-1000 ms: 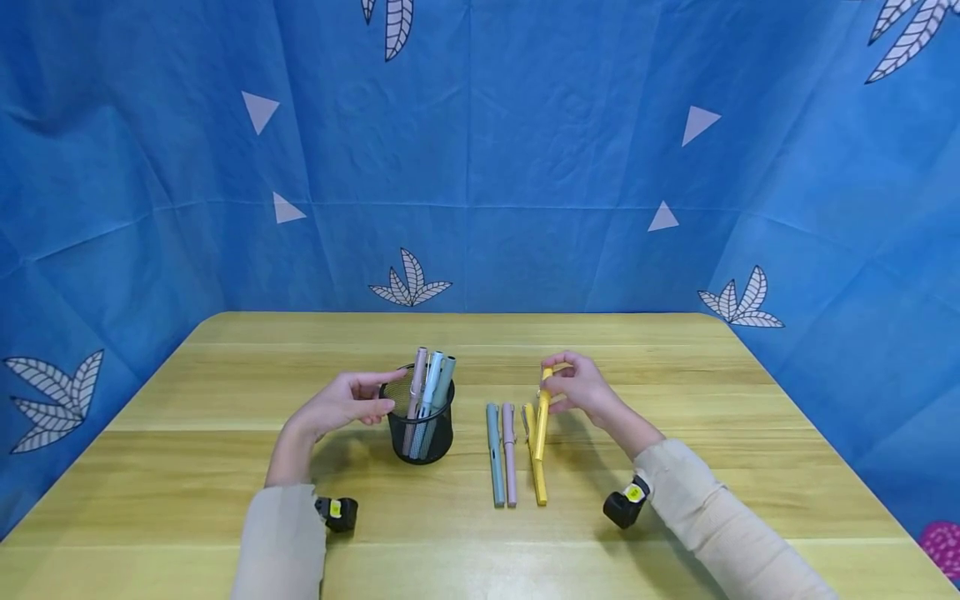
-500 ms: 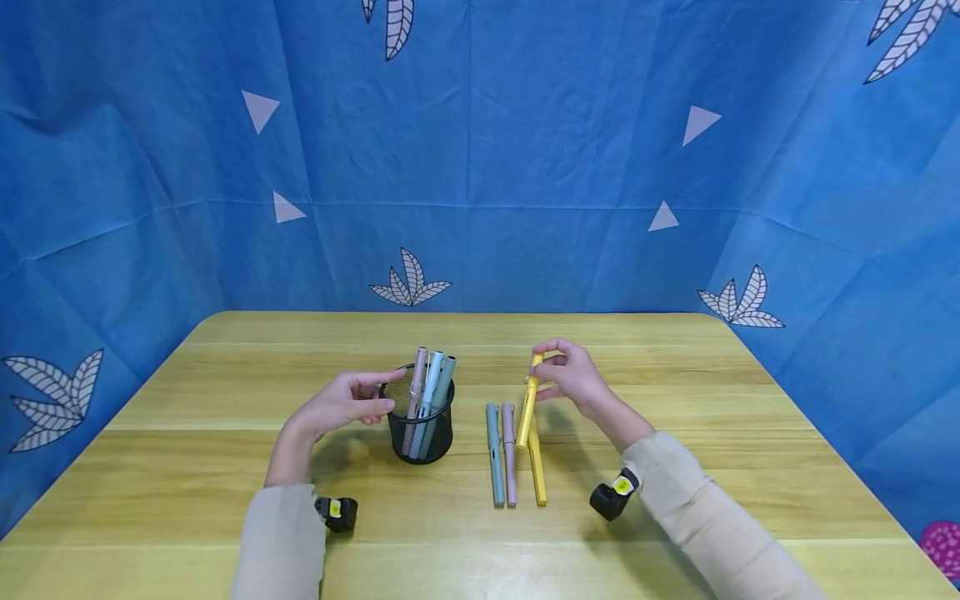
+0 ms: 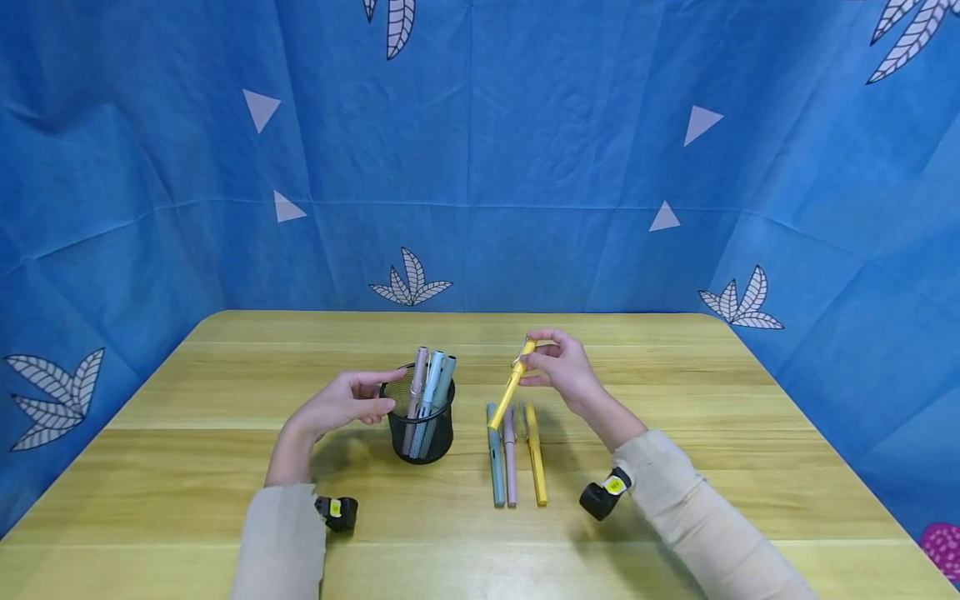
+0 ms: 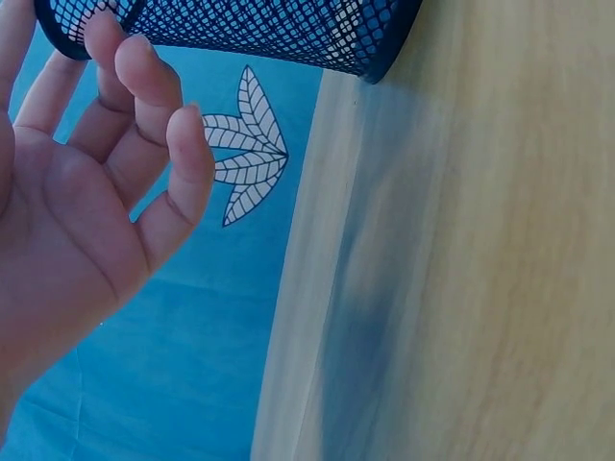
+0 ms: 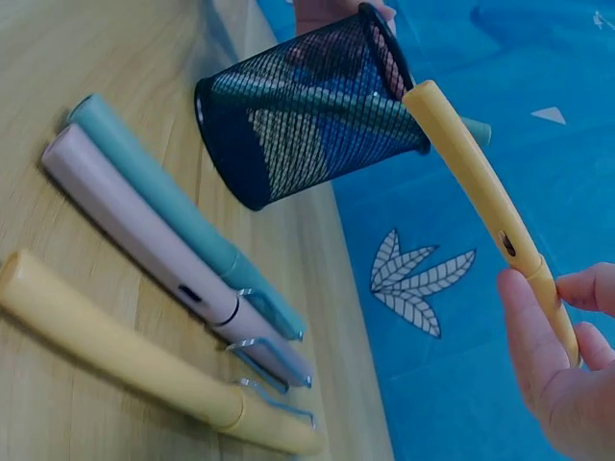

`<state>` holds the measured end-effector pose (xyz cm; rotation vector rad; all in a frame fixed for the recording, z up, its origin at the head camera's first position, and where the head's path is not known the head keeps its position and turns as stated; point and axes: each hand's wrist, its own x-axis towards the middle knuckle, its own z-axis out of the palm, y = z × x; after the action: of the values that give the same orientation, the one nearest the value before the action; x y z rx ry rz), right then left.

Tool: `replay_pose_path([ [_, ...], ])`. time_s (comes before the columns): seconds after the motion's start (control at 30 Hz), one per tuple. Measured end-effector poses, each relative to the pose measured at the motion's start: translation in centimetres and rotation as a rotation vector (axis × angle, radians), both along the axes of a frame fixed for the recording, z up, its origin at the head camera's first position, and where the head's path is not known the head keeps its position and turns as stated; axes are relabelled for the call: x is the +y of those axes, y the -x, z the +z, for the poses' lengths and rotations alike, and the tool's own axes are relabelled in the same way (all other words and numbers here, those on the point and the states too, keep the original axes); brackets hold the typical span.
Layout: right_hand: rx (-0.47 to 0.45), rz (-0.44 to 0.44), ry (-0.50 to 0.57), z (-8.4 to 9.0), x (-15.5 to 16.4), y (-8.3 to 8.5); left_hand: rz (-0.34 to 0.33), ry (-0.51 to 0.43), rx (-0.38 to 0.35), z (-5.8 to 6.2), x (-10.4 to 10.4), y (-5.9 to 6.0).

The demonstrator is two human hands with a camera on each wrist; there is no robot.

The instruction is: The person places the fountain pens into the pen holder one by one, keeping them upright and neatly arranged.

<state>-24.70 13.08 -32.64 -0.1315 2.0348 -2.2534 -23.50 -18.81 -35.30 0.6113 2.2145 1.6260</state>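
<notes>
On the wooden table [image 3: 225, 400] mid-frame, my right hand [image 3: 564, 370] is pinching a yellow pen [image 3: 512, 386] tilted toward the mesh cup [image 3: 420, 429], which my relaxed, empty left hand [image 3: 341, 405] is steadying.

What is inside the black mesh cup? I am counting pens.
Three pens stand in the black mesh cup: a pink pen, a light blue pen and a teal pen. Their lower ends show only dimly through the mesh; the cup's bottom is hidden.
</notes>
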Motion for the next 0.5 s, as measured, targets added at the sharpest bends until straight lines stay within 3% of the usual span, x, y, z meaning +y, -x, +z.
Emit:
replay_pose_path([
  [0.5,0.03,-0.081,0.168,1.5,-1.6,-0.1,0.01,0.007,-0.015,0.0,0.0,0.0],
])
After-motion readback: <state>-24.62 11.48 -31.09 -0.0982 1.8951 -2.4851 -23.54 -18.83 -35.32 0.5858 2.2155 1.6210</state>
